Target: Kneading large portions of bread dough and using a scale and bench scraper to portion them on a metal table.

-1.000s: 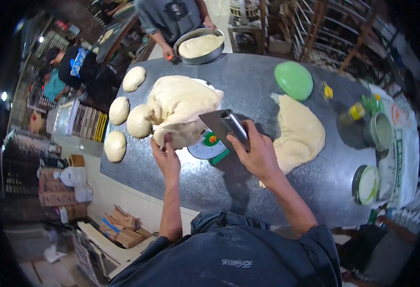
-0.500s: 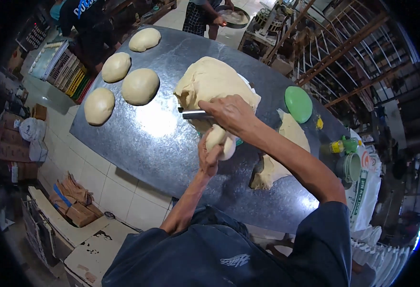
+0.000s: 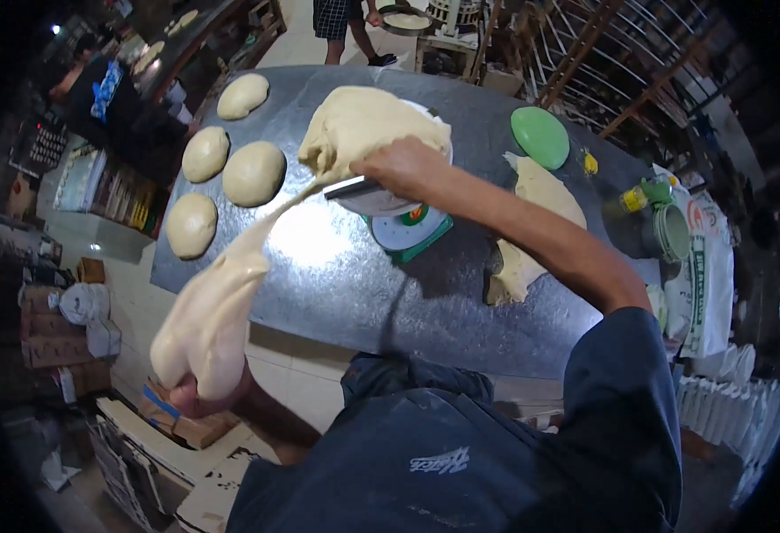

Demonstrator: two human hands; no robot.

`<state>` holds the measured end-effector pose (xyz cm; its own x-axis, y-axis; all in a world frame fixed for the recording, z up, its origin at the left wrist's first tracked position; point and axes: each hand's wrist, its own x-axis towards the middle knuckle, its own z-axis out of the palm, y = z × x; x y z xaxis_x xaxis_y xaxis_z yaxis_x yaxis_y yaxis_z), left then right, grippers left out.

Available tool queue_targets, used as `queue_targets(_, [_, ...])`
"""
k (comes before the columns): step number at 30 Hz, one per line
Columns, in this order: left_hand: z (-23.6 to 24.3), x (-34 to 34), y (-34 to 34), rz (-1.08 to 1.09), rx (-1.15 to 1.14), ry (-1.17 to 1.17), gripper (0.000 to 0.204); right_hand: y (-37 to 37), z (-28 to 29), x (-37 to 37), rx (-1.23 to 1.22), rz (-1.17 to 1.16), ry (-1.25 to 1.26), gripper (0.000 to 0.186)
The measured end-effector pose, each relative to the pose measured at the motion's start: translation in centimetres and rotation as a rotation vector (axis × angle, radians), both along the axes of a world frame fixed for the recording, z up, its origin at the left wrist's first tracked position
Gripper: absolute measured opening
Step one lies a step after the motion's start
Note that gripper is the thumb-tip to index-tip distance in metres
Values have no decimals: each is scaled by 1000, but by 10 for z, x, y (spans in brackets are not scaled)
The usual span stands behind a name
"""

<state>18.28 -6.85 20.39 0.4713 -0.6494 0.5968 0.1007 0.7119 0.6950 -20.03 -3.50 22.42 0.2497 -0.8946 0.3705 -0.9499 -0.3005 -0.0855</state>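
Note:
A large slab of dough (image 3: 363, 124) rests on the pan of a green and white dial scale (image 3: 408, 235) on the dark table. My right hand (image 3: 408, 166) is closed on a dough scraper (image 3: 347, 188) with a metal blade, held at the slab's near edge. Out to the left, my left hand (image 3: 219, 398) grips the lower end of a stretched piece of dough (image 3: 208, 311). A thin twisted strand still joins this piece to the slab beside the blade. Most of my left fingers are hidden under the dough.
Several rounded dough pieces (image 3: 254, 173) lie on the table's left side. To the right are a flat dough piece (image 3: 545, 200), a green oval object (image 3: 539, 138), a bottle (image 3: 634, 197) and stacked tubs (image 3: 672, 233). Beyond the far edge, a person (image 3: 332, 22) holds a round pan (image 3: 405, 21).
My left hand has swung down and left from beside the scale, drawing the dough out long. The scraper stays near the slab's edge. The scale's dial has come into view.

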Motion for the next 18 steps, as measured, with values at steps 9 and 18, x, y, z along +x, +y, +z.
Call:
queue_targets(9, [32, 108, 29, -1091, -205, 1043, 8, 48, -11, 19, -79, -132, -20, 12])
queue_targets(18, [-6, 34, 64, -2617, -879, 2732, 16, 67, -24, 101, 14, -482, -1172, 43])
